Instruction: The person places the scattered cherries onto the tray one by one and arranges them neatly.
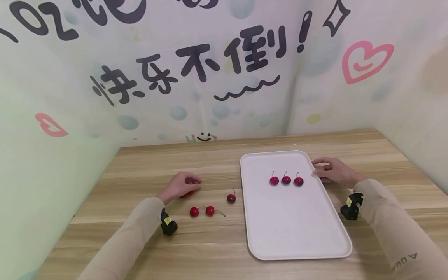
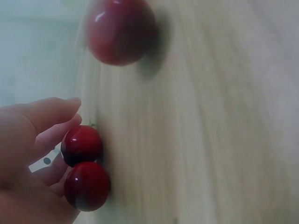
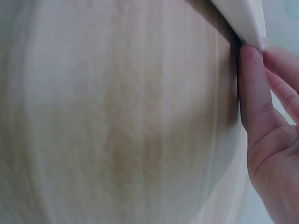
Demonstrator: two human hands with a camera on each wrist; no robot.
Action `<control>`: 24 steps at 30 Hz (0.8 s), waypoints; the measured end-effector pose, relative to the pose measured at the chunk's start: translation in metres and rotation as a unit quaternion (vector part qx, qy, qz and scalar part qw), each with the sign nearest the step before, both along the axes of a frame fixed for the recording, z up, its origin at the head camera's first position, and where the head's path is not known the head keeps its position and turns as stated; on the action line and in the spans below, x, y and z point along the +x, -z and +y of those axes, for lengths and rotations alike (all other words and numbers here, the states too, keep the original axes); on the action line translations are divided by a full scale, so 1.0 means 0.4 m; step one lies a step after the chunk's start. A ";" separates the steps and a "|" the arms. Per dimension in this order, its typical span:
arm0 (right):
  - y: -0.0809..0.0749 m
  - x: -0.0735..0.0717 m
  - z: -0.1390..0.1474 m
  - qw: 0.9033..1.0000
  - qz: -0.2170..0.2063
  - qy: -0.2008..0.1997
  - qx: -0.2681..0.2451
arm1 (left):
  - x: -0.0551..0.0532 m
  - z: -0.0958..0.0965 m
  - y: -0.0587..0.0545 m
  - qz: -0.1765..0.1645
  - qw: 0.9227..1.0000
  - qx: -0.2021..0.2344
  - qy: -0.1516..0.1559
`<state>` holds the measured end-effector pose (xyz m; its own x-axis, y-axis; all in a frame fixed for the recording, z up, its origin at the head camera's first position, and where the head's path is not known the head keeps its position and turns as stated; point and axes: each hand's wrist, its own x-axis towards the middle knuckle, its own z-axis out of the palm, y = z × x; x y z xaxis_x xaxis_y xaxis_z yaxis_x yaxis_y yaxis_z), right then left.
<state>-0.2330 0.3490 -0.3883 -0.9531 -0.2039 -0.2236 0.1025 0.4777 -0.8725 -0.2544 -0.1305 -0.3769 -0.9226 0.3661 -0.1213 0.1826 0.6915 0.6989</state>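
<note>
My left hand [image 1: 182, 184] is over the table, with its fingers loosely bent beside two dark red cherries [image 2: 87, 186]. In the left wrist view the thumb stands off from the pair, and fingers pass behind them. Much of that pair is hidden in the head view. At the right long side of a white tray [image 1: 290, 225], my right hand [image 1: 337, 171] pinches the rim between thumb and fingers. Three cherries [image 1: 286, 180] form a row on the tray, stems pointing away.
Between my left hand and the tray lies a single cherry [image 1: 231, 198] with its stem up. Nearer to me are two more cherries [image 1: 210, 210] side by side. A printed cloth wall [image 1: 210, 116] rises behind the wooden table [image 1: 210, 249].
</note>
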 end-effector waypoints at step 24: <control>-0.010 0.004 -0.007 1.000 0.001 0.001 0.025 | -0.011 -0.001 0.015 -0.004 1.000 -0.005 -0.006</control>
